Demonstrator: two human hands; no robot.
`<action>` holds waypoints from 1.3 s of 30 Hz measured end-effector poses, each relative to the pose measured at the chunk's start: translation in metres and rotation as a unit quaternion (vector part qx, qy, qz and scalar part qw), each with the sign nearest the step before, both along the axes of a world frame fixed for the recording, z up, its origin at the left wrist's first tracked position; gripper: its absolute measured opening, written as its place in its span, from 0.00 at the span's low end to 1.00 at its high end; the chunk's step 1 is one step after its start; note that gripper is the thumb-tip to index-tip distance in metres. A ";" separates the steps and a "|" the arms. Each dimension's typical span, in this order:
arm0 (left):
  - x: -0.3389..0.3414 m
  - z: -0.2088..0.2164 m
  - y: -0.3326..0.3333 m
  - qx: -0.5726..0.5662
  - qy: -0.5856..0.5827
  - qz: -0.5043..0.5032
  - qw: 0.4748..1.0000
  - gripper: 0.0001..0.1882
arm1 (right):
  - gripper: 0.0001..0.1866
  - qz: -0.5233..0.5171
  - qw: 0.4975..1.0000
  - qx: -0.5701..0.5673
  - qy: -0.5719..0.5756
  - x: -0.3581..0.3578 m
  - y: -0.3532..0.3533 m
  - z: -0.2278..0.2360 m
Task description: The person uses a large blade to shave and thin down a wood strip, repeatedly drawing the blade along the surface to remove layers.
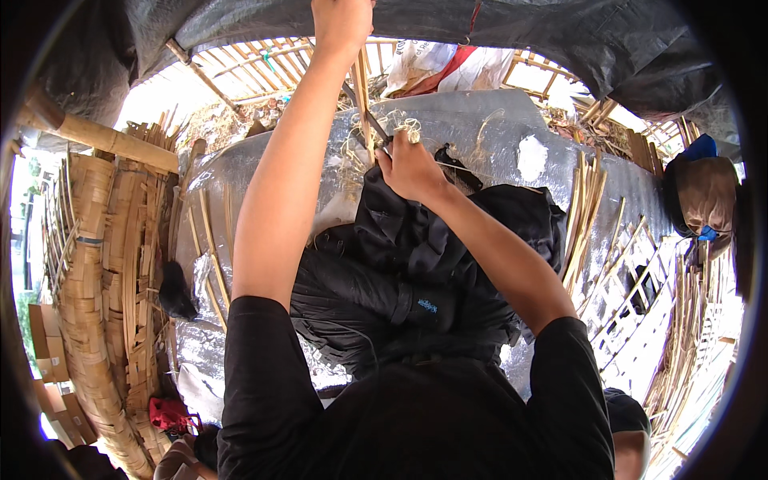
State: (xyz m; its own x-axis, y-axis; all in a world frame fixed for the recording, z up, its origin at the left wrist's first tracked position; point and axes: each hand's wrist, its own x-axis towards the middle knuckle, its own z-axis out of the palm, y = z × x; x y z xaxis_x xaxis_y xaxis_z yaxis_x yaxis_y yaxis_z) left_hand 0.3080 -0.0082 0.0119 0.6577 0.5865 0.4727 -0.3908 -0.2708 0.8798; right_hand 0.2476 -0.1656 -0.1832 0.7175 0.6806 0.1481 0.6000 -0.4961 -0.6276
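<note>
At the top edge of the head view my left hand (344, 28) is closed, partly cut off by the frame. A narrow bamboo strip (362, 88) runs down from it toward my lap. My right hand (412, 168) is wrapped round the handle of a knife, whose dark blade (374, 122) slants up and left across the strip. Pale curled shavings (408, 126) cling by my right fingers, and more hang beside the strip. Dark cloth (416, 240) covers my lap under the right hand, where the strip's lower end is hard to see.
A shiny grey plastic sheet (496, 120) spreads around me. Bamboo strips (586, 204) lie to my right, near a woven lattice (628, 280). Rolled bamboo matting (84, 280) stands left. Other people show at the lower left (186, 458) and lower right (630, 436). A dark tarp (264, 20) hangs overhead.
</note>
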 end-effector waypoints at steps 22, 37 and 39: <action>0.001 -0.002 -0.006 -0.033 0.022 -0.036 0.999 0.28 | 0.16 -0.043 0.986 -0.116 0.112 -0.020 -0.001 -0.016; -0.026 0.000 0.034 0.025 0.021 -0.021 0.999 0.23 | 0.26 0.034 0.932 0.034 0.359 -0.007 0.000 -0.028; -0.037 -0.003 0.027 0.033 -0.049 -0.013 0.998 0.24 | 0.28 0.042 0.941 0.017 0.335 -0.005 -0.002 -0.035</action>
State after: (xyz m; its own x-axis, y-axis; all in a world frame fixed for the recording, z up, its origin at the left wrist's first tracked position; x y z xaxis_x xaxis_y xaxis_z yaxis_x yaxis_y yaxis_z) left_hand 0.2705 0.0188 0.0092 0.6208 0.5355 0.5725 -0.4813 -0.3161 0.8176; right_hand 0.2424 -0.1672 -0.2180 0.6014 0.7423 -0.2956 0.0998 -0.4369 -0.8940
